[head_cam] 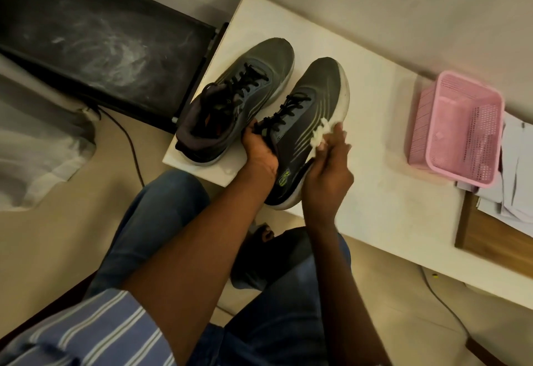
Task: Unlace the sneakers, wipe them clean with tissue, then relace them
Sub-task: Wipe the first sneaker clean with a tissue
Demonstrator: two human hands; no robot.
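Note:
Two dark grey sneakers with black laces stand side by side on the white table (375,140). The left sneaker (239,91) sits untouched near the table's left end. My left hand (259,149) grips the collar and tongue area of the right sneaker (314,100), which has pale green stripes and a white sole. My right hand (328,169) pinches a crumpled white tissue (320,134) against that shoe's outer side, over the stripes. Both shoes are laced.
A pink plastic basket (458,126) sits on the table to the right, with papers (516,175) and a wooden board (490,235) beside it. A black dusty panel (95,36) lies left of the table. A cable (129,137) runs across the floor.

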